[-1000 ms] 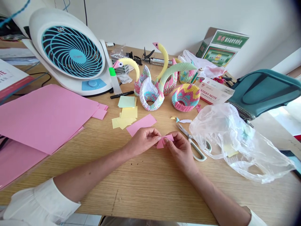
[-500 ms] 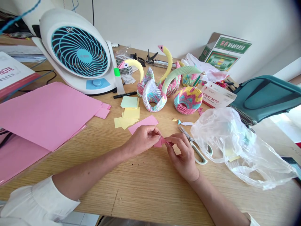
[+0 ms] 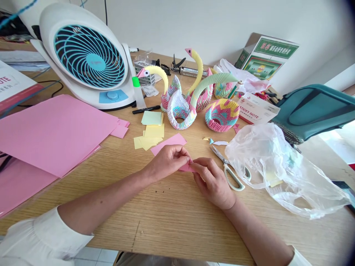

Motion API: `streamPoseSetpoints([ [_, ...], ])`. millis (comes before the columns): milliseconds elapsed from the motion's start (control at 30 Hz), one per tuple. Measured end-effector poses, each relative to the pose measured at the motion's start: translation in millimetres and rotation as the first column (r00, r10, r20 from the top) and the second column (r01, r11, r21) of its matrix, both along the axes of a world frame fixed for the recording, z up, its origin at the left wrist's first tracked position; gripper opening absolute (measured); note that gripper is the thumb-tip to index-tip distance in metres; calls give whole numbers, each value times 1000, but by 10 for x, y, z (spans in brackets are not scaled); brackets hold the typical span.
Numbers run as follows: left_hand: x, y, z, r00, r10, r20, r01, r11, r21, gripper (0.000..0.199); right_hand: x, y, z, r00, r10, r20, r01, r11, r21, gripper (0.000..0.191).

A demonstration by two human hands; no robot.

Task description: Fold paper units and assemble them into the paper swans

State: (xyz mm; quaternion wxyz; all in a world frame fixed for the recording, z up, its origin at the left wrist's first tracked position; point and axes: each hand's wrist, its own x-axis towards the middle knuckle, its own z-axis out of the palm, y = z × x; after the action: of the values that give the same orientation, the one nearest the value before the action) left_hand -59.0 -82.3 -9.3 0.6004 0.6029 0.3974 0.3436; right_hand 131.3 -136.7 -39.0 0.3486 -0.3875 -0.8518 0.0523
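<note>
Between my two hands is a small folded piece of pink paper (image 3: pixel 186 167), partly hidden by the fingers. My left hand (image 3: pixel 169 162) pinches it from the left, thumb against fingertips. On the other side my right hand (image 3: pixel 214 181) grips its right end, fingers curled. Just beyond my left hand lies a flat pink paper strip (image 3: pixel 171 143). Scissors with pale handles (image 3: pixel 234 176) rest open beside my right hand. Yellow paper slips (image 3: pixel 148 142) and a pale green pad (image 3: pixel 152 118) lie farther back.
Folded-paper swans (image 3: pixel 181 111) and a paper bowl (image 3: pixel 222 115) stand at the back. A fan (image 3: pixel 91 59) and large pink sheets (image 3: pixel 55 133) occupy the left. To the right are a clear plastic bag (image 3: pixel 277 166), a sticky note box (image 3: pixel 257 108) and a teal bag (image 3: pixel 318 111).
My right hand has turned over slightly and closed in toward my left, its fingers now covering more of the pink paper. The camera view has shifted a little.
</note>
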Motion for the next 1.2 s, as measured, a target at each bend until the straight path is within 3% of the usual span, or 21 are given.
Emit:
streamPoseSetpoints([
  [200, 8, 16, -71, 1000, 6, -5, -5, 1000, 25, 13, 16, 4, -7, 999, 24, 21, -24, 1000, -17, 44],
  [300, 2, 34, -107, 999, 16, -49, -14, 999, 37, 12, 13, -13, 27, 998, 41, -37, -45, 993, -110, 38],
  [367, -3, 42, -116, 997, 26, -77, -22, 998, 56, 11, -10, -25, 67, 986, 7, -169, -44, 975, -218, 28],
  [467, -3, 41, -111, 994, 33, -104, -24, 996, 88, 10, -71, -22, 107, 911, -152, -383, -37, 896, -442, 14],
  [567, 7, 24, -98, 993, 26, -118, -13, 994, 110, 11, -128, 9, 86, 829, -302, -471, -95, 754, -650, 20],
  [667, 19, 5, -85, 989, 21, -143, -3, 992, 124, 14, -155, 40, 28, 780, -358, -513, -162, 677, -718, 25],
  [1000, 22, -21, -103, 983, -5, -182, 31, 990, 136, 15, -182, 52, -36, 751, -375, -543, -170, 686, -708, 22],
  [1200, 21, -25, -132, 976, -15, -217, 53, 984, 170, 14, -180, 54, -44, 776, -377, -506, -130, 690, -712, 22],
])
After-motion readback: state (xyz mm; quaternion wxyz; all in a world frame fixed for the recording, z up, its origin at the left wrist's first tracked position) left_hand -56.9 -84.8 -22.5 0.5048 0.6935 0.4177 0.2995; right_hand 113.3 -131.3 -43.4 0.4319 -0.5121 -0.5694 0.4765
